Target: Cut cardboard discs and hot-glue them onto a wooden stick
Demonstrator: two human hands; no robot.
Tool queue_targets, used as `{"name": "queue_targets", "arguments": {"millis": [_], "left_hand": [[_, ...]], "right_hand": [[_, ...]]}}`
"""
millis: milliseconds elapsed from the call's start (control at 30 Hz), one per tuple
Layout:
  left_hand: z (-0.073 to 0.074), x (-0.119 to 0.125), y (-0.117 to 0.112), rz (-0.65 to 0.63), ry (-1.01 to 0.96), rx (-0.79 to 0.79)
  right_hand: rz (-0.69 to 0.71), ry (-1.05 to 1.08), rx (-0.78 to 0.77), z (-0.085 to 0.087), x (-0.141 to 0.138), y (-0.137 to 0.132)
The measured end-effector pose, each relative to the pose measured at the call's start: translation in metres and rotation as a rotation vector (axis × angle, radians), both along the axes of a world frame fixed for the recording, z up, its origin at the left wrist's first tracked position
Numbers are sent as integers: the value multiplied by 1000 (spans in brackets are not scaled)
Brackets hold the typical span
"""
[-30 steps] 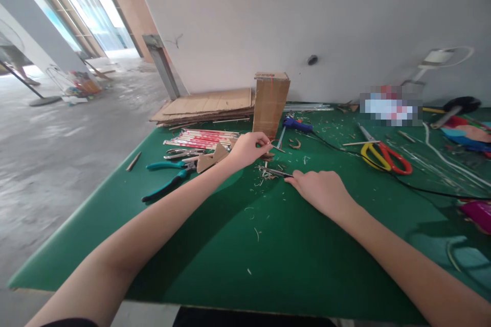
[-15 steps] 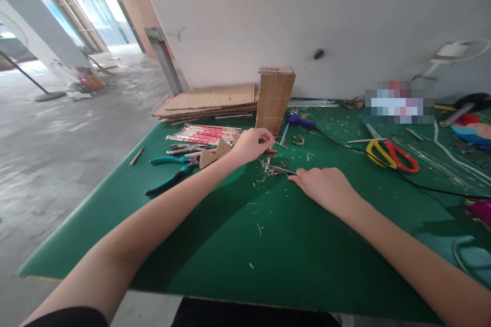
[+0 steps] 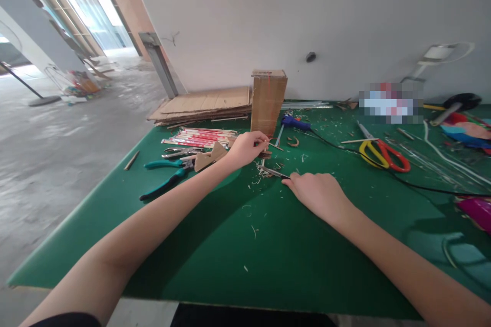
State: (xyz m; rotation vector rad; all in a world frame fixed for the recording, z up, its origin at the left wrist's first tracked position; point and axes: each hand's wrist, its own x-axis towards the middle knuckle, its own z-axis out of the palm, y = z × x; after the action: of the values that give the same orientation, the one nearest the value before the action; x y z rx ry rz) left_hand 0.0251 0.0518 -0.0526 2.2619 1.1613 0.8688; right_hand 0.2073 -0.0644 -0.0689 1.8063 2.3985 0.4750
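Observation:
My left hand (image 3: pixel 247 149) is closed in a pinch on a thin wooden stick (image 3: pixel 263 162), whose pale lower end points down at the table. My right hand (image 3: pixel 318 189) is closed round the handle of a knife (image 3: pixel 273 171). The knife's narrow blade points left, its tip close to the stick's lower end; whether they touch I cannot tell. Curled wood shavings (image 3: pixel 264 172) lie under the blade. Just behind my left hand stands an upright cardboard box (image 3: pixel 268 102). A folded cardboard piece (image 3: pixel 210 157) lies left of that hand.
Teal-handled pliers (image 3: pixel 164 184) and red-and-white wrapped sticks (image 3: pixel 203 137) lie at left, before stacked cardboard (image 3: pixel 207 102). A blue-handled tool (image 3: pixel 295 122) trails a black cable rightward, past scissors (image 3: pixel 383 156). The green table's (image 3: pixel 230 245) left edge borders the floor.
The whole view has shifted slightly, so things appear a little further left. Both hands keep their grips, the knife staying by the stick's lower end.

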Motion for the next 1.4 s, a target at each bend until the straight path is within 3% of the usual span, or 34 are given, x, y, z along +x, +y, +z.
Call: {"name": "queue_targets", "arguments": {"millis": [300,633,1033,1400], "left_hand": [[0,-4,2,5,2,-7],[2,-4,0,-5,18,10],[8,0,-9,1,50,25],[4,-4,-8,23,55,64]], "right_hand": [[-60,-10,65,11,9,11],[-19,-38,18,0,7,11],[17,-13,-15,1,2,3],[-76,-36,83,9,4,4]]}}
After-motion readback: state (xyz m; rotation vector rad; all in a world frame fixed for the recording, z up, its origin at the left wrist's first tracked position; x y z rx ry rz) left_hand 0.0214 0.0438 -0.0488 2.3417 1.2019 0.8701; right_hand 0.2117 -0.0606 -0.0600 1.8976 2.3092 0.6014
